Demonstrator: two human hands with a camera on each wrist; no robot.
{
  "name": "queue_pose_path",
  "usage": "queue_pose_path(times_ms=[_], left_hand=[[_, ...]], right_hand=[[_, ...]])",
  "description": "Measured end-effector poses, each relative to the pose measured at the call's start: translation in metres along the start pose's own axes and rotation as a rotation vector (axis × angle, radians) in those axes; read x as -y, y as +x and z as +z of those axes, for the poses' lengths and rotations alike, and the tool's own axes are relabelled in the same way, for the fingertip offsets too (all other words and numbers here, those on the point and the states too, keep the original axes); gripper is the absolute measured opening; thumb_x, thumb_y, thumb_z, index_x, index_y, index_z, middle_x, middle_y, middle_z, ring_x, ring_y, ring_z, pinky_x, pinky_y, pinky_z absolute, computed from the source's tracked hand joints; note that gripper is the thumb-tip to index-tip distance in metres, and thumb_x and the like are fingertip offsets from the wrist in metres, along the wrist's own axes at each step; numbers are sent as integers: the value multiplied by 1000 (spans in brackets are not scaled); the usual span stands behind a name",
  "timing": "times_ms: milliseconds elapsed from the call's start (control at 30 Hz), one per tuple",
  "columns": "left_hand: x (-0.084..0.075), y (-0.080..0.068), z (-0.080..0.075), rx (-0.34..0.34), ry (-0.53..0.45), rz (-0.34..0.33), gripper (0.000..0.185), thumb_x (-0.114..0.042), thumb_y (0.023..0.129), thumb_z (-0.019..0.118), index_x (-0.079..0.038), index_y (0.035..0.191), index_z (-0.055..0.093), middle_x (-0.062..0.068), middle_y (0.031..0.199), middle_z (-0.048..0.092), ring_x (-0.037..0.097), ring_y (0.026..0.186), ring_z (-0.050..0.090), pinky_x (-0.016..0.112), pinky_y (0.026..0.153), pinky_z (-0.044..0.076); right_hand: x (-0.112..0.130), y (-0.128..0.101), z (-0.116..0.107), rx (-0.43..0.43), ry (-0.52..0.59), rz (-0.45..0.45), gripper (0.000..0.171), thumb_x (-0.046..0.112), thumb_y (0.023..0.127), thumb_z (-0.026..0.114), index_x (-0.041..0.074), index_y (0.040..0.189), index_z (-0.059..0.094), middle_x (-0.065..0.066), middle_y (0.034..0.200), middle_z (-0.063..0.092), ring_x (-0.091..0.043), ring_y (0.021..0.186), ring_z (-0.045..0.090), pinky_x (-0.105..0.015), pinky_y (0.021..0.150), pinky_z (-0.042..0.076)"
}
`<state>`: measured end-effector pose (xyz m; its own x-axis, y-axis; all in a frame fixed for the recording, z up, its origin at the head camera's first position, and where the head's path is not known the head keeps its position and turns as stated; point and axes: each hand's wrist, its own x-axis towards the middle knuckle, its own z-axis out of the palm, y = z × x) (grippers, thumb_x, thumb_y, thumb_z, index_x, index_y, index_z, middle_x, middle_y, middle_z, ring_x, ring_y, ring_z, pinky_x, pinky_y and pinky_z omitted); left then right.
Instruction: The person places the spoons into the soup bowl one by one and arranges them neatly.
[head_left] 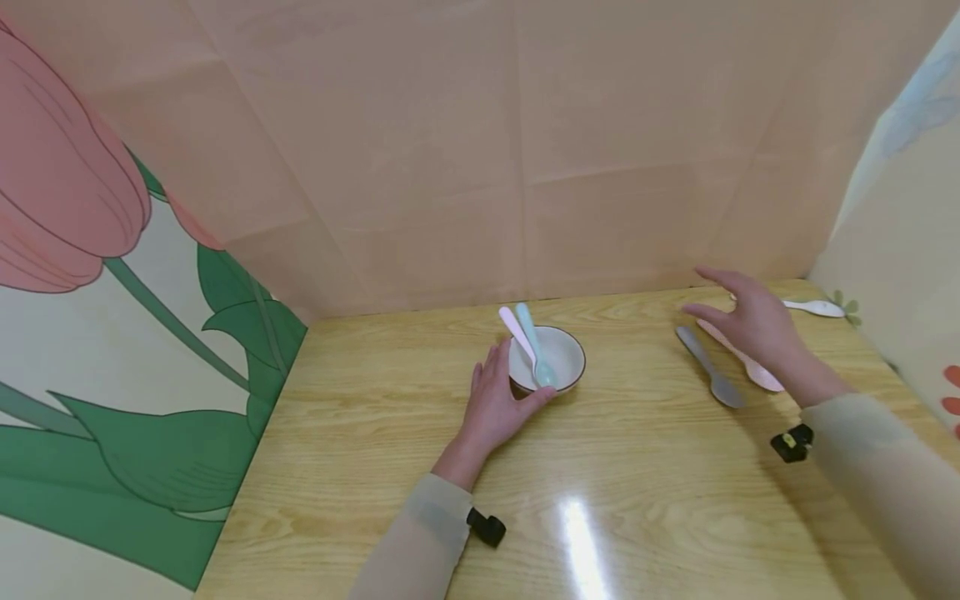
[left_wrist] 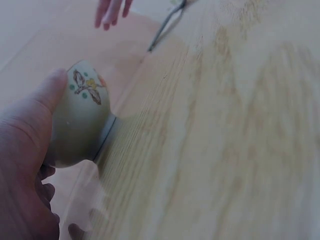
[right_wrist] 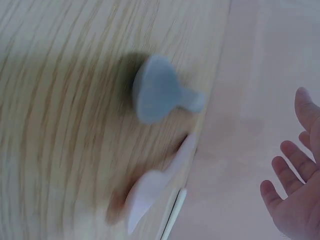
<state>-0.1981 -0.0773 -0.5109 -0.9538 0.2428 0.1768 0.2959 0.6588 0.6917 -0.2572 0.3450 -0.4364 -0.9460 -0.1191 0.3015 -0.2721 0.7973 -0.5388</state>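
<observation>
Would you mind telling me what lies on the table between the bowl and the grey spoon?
Nothing: in the head view the stretch of wooden table between the bowl and the grey spoon is bare.

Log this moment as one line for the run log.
left hand: holds bowl | bowl: pink spoon, blue spoon inside | right hand: open above grey spoon, pink table spoon
</observation>
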Motion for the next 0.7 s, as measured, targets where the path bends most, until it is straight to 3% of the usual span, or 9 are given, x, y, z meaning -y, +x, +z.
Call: queue_pose_path(times_ms=[200, 500, 700], left_hand=[[-1, 0, 0, -7, 5, 2, 112, -71, 95, 76, -14, 175, 22, 12, 178, 33, 36, 168, 20, 58, 135, 10], [-1, 0, 0, -9, 10, -3, 111, -70, 96, 76, -13, 174, 23, 13, 177, 34, 38, 167, 21, 60, 134, 11], [-2, -1, -1, 2, 7, -13, 111, -70, 95, 77, -17, 175, 22, 11, 178, 34, 34, 168, 19, 57, 135, 9]], right_hand=[[-14, -2, -10, -15, -22, 15, 75, 32, 104, 81, 7, 167, 48, -32, 162, 49, -63, 143, 45, -80, 105, 39], [-46, -5, -24, -27, -74, 60, 75, 37, 107, 77, 3, 167, 46, -35, 161, 48, -66, 141, 44, -79, 105, 37], [-71, -9, -28, -34, -44, 80, 77, 34, 107, 77, 0, 167, 42, -38, 162, 44, -68, 144, 40, -80, 114, 31]])
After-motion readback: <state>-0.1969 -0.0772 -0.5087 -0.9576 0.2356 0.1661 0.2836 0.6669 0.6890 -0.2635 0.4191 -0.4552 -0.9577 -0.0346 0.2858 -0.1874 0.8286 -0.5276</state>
